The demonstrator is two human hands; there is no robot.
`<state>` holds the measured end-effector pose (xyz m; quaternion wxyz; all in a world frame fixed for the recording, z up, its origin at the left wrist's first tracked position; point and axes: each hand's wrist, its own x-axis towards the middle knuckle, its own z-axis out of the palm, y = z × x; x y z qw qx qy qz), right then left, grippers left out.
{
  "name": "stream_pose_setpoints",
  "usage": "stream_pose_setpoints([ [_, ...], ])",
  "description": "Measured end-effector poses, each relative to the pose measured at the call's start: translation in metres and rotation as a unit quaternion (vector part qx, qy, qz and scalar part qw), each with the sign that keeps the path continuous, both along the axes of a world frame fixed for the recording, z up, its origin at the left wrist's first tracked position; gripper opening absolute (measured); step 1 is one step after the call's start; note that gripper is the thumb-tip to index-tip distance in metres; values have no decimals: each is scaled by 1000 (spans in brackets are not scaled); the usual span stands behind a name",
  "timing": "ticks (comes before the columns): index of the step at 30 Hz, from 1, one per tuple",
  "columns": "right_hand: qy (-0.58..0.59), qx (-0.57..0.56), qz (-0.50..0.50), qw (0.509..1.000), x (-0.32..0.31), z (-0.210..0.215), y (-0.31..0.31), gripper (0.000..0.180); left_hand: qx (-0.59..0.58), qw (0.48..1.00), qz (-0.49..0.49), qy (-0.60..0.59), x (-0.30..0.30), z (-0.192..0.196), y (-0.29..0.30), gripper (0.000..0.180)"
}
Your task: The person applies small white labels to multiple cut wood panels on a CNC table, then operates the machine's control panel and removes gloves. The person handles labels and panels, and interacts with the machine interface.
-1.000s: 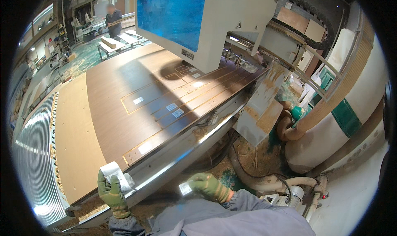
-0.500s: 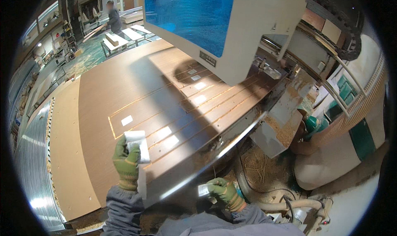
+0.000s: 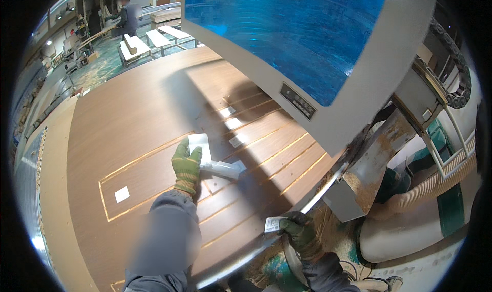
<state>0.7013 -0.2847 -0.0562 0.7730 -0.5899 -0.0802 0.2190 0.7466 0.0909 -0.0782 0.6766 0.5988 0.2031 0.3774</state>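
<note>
Two gloved hands are showing. The left hand [image 3: 185,166] is gripping one white roll [image 3: 200,144] over the middle of the board, with one strip [image 3: 220,169] trailing rightward from it. The right hand [image 3: 301,235] is pinching one label [image 3: 274,224] near the board's front edge, above the metal rail [image 3: 319,195]. Four more labels [image 3: 122,194] are clearly lying on the board: one inside a grooved rectangle at the left, three in a row beyond the roll. A pale patch is showing by the strip's end; whether it is a fifth label cannot be told.

The board [image 3: 138,118] is brown, with pale grooves running across it, and a shadow is falling over its middle. Behind it, on a green floor [image 3: 95,77], three white planks [image 3: 158,38] are resting on stands, one carrying a block [image 3: 130,45]. One co-worker [image 3: 131,21] is standing beyond.

One machine housing [image 3: 353,115] with a blue window [image 3: 307,30] is covering the board's far right part, and the left sleeve [image 3: 166,230] is hiding some of the near part. At the right, a ribbed hose [image 3: 443,182] is curving past a sawdust-covered grey box [image 3: 346,202].
</note>
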Motion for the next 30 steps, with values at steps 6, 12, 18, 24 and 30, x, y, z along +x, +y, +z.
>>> stream_pose_setpoints([
  [6, -40, -92, -9, 995, 40, 21, 106, 12, -89, 995, -21, 38, -57, -32, 23, 52],
  [12, -89, -95, -51, 990, 260, 12, 197, 12, -79, 987, -43, 135, -38, 14, 15, 57],
  [18, -152, -212, -21, 965, 392, 13, 274, 12, 151, 936, -72, 311, -54, 50, 29, 58],
  [24, -223, -290, 69, 928, 461, -9, 316, 14, 273, 865, -78, 414, -48, 31, 39, 51],
  [30, -167, -248, 101, 949, 485, -14, 339, 19, 340, 911, 8, 234, -45, -9, 35, 47],
])
